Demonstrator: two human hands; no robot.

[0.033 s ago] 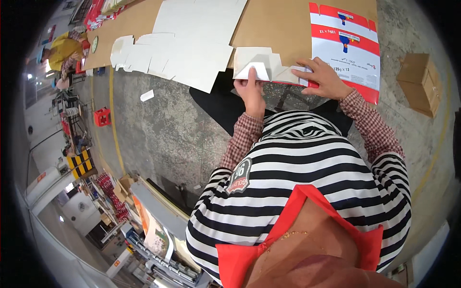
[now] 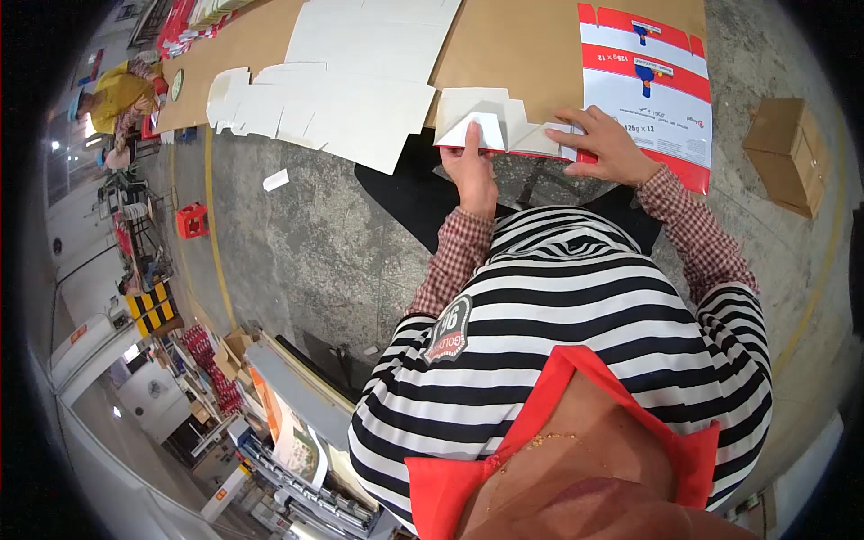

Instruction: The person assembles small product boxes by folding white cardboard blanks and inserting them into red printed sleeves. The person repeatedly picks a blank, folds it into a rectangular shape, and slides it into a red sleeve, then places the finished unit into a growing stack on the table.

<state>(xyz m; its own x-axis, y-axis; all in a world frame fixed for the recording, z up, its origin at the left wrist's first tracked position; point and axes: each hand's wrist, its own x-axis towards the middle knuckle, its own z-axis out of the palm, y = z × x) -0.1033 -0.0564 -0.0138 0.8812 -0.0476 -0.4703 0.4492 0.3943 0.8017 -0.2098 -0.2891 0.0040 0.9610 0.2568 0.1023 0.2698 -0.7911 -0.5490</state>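
"Where's the part-folded carton blank point(image 2: 518, 131)?"
"At the near edge of the brown worktop point(image 2: 517, 54), pale side up, perhaps to leave its rim reachable."
"And the fingers?"
"The left hand point(image 2: 471, 180) pinches it, thumb on a white flap point(image 2: 490, 135), seemingly holding that down. The right hand point(image 2: 616, 151) spreads over its right end, probably steadying; whether it grips, I can't tell."
"Around it?"
"Printed red-and-white carton sheet point(image 2: 661, 130) right, pale die-cut sheets point(image 2: 369, 99) left."
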